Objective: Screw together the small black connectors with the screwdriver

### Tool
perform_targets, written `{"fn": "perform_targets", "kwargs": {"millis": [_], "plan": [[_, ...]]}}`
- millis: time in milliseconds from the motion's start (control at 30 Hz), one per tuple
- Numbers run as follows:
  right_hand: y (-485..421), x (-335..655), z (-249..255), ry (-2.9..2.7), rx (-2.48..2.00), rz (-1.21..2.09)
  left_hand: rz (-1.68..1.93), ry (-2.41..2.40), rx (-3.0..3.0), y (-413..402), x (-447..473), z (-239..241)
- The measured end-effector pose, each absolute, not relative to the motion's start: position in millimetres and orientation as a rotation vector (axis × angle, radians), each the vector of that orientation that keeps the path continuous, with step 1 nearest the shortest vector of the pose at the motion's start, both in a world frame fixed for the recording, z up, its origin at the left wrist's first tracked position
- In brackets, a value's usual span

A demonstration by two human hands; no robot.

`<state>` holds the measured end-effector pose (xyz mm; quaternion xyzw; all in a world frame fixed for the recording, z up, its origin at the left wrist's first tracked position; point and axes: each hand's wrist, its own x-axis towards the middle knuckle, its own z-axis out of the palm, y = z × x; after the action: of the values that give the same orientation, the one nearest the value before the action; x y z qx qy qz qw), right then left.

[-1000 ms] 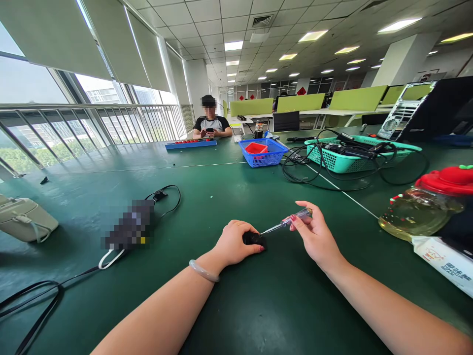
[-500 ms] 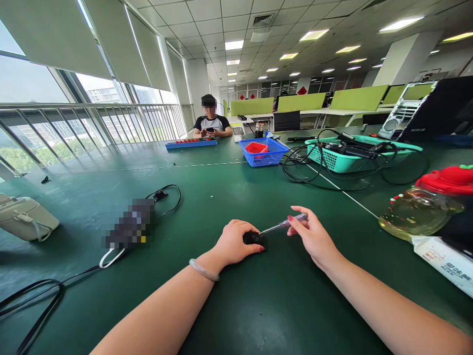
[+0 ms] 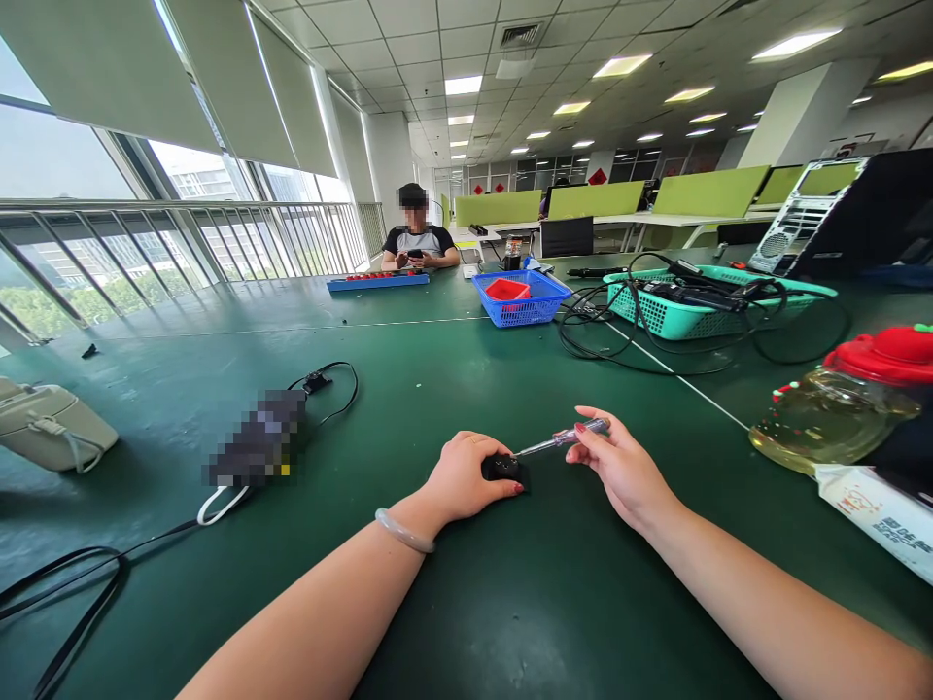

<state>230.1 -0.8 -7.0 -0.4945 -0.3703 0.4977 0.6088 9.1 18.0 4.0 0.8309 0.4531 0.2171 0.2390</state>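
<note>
My left hand [image 3: 466, 476] is closed around a small black block-shaped part [image 3: 502, 468], pressing it against the green tabletop [image 3: 510, 603]. What exactly the part is, I cannot make out; some of it is hidden by my fingers. My right hand [image 3: 619, 467] grips a screwdriver [image 3: 565, 437] by its clear purplish handle, between thumb and fingers. The thin metal shaft slants down to the left, and its tip is at the top of the black part. Whether the tip sits in a screw is too small to tell.
A blue basket [image 3: 521, 309] holding a red tray [image 3: 507, 290] and a teal basket [image 3: 656, 316] of black cables stand further back. On the right are a red-lidded jug [image 3: 823, 428] and a white packet [image 3: 879, 520]. Left lies a blurred dark device [image 3: 255, 442]. A person [image 3: 417, 243] sits opposite.
My right fingers have shifted slightly on the screwdriver handle, with the thumb a little further along it. The left hand and the black part stay in nearly the same place.
</note>
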Motion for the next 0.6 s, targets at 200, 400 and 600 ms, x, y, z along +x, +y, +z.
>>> {"fn": "perform_targets", "kwargs": {"millis": [200,400,600], "plan": [[0,232,-9,-0.884,-1.106,1.158,0.598,1.232,2.305,17,10,5],[1,234,-8,-0.828,-1.06,1.144,0.581,1.249,2.31,17,10,4],[-10,229,-7,-1.174,-1.104,0.745,0.591,1.256,2.317,16,10,3]]}}
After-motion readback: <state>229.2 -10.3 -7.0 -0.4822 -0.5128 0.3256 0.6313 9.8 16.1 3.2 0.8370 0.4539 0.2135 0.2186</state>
